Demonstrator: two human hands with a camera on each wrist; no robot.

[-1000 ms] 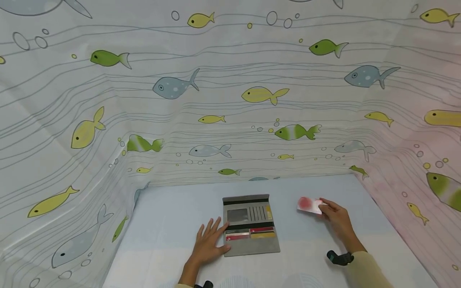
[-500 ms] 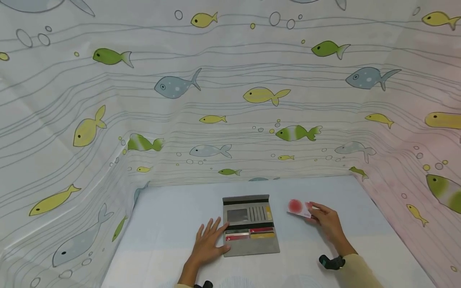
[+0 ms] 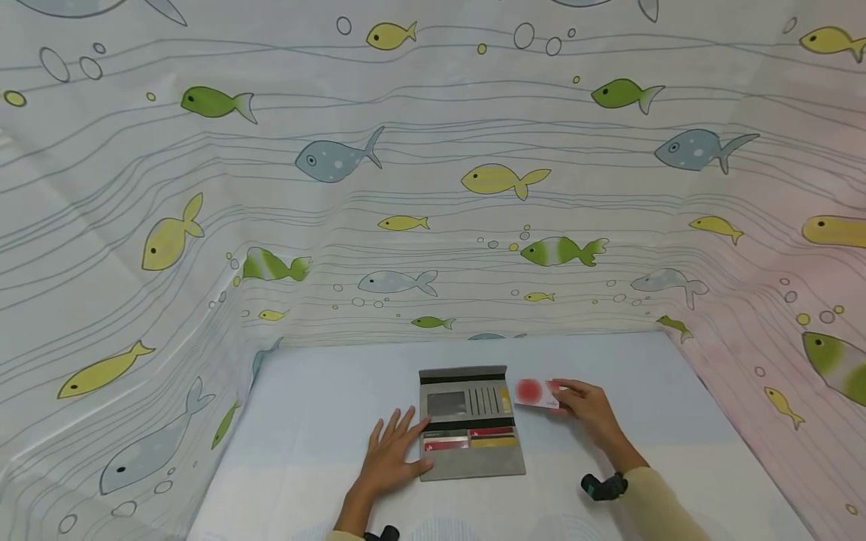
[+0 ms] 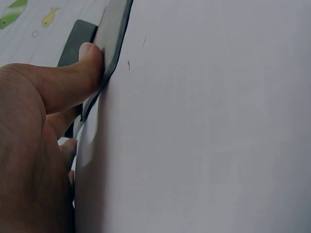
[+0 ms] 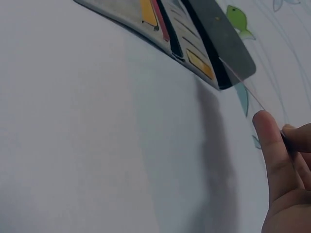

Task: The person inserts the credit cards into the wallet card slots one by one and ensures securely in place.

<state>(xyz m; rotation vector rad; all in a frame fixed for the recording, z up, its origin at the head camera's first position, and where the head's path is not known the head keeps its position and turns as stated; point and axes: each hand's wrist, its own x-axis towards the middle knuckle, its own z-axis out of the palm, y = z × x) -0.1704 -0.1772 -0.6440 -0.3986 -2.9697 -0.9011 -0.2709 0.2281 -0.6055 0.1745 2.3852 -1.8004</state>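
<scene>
An unfolded grey wallet [image 3: 473,467] lies on the table, with red and yellow cards in its lower slots and one yellow card [image 3: 504,399] in an upper slot. My left hand [image 3: 391,458] rests at its left side, fingers spread and straight; the left wrist view shows the thumb [image 4: 77,77] pressed on its edge. My right hand [image 3: 595,412] pinches a white card with a red round print [image 3: 530,391] between thumb and fingers. That card is held just right of the wallet's upper half; the right wrist view shows it edge-on, thin as a line.
The white and pale blue table surface [image 3: 325,406] stretches around the wallet. A fish-patterned curtain [image 3: 433,248] hangs behind it and on both sides. A dark camera [image 3: 604,487] is strapped to the right wrist.
My right hand has moved left with the card, from well right of the wallet to right beside its upper edge. The left hand and wallet have stayed in place.
</scene>
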